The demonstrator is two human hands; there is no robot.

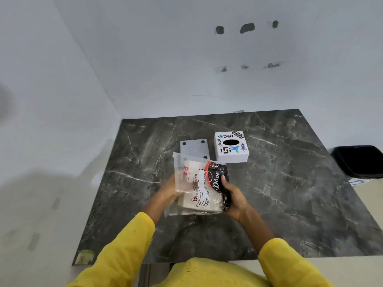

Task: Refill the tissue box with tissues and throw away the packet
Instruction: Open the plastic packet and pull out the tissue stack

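A clear plastic tissue packet [196, 187] with a white stack of tissues inside is held above the dark marble table [290, 183]. My left hand [170, 189] grips its left side from underneath, seen through the plastic. My right hand [233, 196] clasps the packet's black printed right end. Behind it stands the white tissue box [231, 148] with stickers and an oval opening on top. The box's flat grey base plate [193, 149] lies just left of the box, partly covered by the packet's corner.
A black bin [360, 160] sits on the floor past the table's right edge. White walls close in behind and on the left. My yellow sleeves fill the bottom of the view.
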